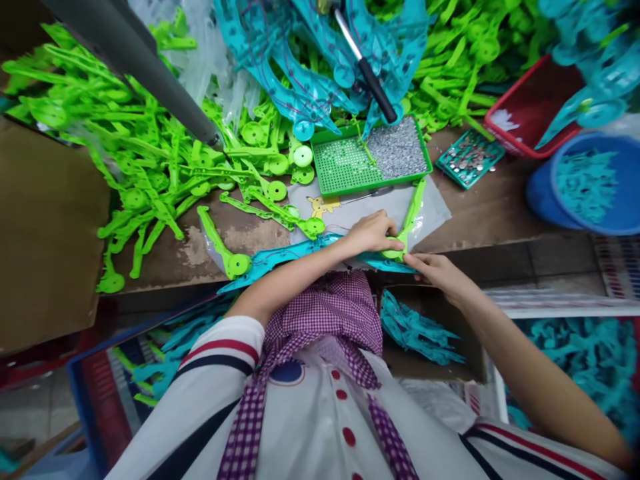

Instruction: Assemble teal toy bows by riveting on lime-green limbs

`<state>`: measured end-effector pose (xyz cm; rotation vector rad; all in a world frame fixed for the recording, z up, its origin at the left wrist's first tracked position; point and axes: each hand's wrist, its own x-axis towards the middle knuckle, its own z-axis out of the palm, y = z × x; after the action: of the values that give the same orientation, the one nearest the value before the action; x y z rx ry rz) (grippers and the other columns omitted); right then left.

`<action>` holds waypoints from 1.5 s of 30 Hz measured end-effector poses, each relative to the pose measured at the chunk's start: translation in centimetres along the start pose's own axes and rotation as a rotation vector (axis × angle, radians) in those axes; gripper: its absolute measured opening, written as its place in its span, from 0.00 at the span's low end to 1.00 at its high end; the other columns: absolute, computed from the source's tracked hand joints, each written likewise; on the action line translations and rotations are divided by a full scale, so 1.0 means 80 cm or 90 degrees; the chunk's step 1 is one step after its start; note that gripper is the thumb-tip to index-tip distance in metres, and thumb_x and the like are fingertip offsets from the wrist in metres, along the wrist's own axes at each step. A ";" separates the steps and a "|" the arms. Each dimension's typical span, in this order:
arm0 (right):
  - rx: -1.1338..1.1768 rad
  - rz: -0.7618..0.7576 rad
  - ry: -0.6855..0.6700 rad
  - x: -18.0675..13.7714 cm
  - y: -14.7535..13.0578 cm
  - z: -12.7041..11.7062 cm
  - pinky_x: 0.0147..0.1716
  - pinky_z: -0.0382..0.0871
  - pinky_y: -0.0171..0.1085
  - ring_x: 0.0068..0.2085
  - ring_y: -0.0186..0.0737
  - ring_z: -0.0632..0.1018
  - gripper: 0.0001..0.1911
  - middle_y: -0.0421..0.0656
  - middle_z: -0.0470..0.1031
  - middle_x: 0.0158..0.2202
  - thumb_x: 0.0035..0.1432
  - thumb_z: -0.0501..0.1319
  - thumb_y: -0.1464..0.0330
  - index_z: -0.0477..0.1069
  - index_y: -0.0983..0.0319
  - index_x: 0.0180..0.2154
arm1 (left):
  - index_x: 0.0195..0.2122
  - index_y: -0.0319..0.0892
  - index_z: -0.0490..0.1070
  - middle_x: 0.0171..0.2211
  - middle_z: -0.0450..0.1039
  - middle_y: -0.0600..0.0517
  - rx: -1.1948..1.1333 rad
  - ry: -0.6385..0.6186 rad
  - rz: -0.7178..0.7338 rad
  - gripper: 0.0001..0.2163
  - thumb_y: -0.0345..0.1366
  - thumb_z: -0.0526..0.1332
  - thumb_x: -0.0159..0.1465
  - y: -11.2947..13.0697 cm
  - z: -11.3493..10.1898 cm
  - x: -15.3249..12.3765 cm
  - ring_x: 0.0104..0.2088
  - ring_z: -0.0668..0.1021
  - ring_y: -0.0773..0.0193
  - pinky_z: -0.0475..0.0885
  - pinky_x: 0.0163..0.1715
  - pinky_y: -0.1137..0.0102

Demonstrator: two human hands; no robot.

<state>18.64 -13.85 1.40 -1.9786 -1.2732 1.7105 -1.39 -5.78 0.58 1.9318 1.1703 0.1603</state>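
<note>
A long teal plastic frame (pixel 287 255) with thin wires along it lies at the table's front edge. At its right end stands a lime-green plastic arm (pixel 414 208) with a round disc base. My left hand (pixel 373 233) reaches across the frame, its fingers closed on that disc base. My right hand (pixel 443 272) pinches the joint from the right, thumb and forefinger at the teal frame's end; what lies between the fingertips is partly hidden. A second lime-green arm (pixel 219 241) sits at the frame's left end.
Behind lie a green basket (pixel 325 183) of small metal parts, a small tray (pixel 443 163) of metal discs, a hammer (pixel 373 83) and heaped green arms (pixel 165 160). A red bin (pixel 537 150) and blue bucket (pixel 543 193) stand right. A grey pole (pixel 145 67) slants in upper left.
</note>
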 end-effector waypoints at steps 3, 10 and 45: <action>0.108 0.079 -0.005 0.001 -0.002 0.011 0.37 0.68 0.39 0.38 0.43 0.78 0.38 0.45 0.82 0.37 0.29 0.71 0.34 0.82 0.58 0.33 | 0.39 0.42 0.78 0.44 0.70 0.48 -0.003 0.004 0.005 0.12 0.46 0.69 0.61 -0.001 0.002 0.000 0.42 0.75 0.60 0.69 0.44 0.65; 0.203 -0.025 0.069 -0.006 0.009 0.036 0.48 0.69 0.44 0.43 0.49 0.80 0.33 0.45 0.83 0.35 0.34 0.72 0.37 0.81 0.58 0.29 | 0.40 0.43 0.79 0.46 0.71 0.47 0.003 0.001 0.002 0.13 0.47 0.68 0.61 0.000 0.003 -0.004 0.43 0.75 0.57 0.69 0.44 0.64; -0.165 -0.103 0.170 -0.031 -0.009 0.016 0.46 0.69 0.50 0.39 0.54 0.79 0.33 0.49 0.80 0.32 0.46 0.63 0.35 0.80 0.59 0.29 | 0.42 0.44 0.82 0.43 0.79 0.48 -0.069 0.019 -0.002 0.09 0.40 0.66 0.64 -0.009 -0.014 -0.024 0.44 0.79 0.59 0.71 0.48 0.65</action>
<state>17.35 -15.65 3.24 -2.0880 -1.5669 1.2107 -3.48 -6.48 1.34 1.8383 1.1606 0.2479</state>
